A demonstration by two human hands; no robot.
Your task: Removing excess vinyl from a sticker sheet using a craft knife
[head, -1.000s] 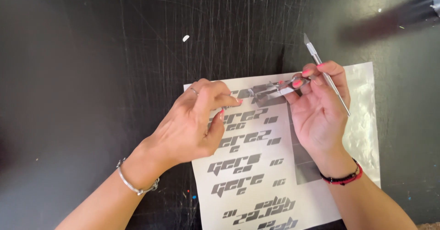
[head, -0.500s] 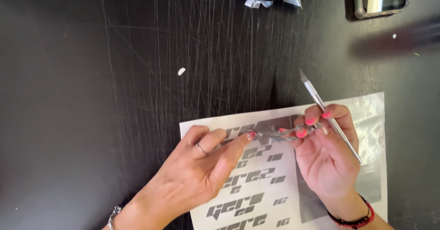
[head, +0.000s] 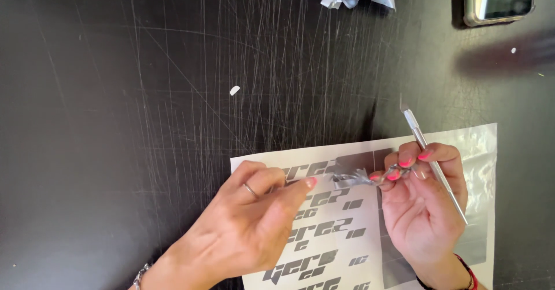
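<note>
The right hand pinches a crumpled silver strip in a tight grip, a craft knife tucked alongside its fingers. Left of that grip, the left hand presses closed fingers on the sticker sheet lying on the desk

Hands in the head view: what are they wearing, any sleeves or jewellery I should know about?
Both forearms are bare, no sleeves. The left hand has a thin ring on one finger and a silvery chain bracelet at the wrist. The right hand wears a red and black cord bracelet. Nails on both are painted bright pink.
</note>
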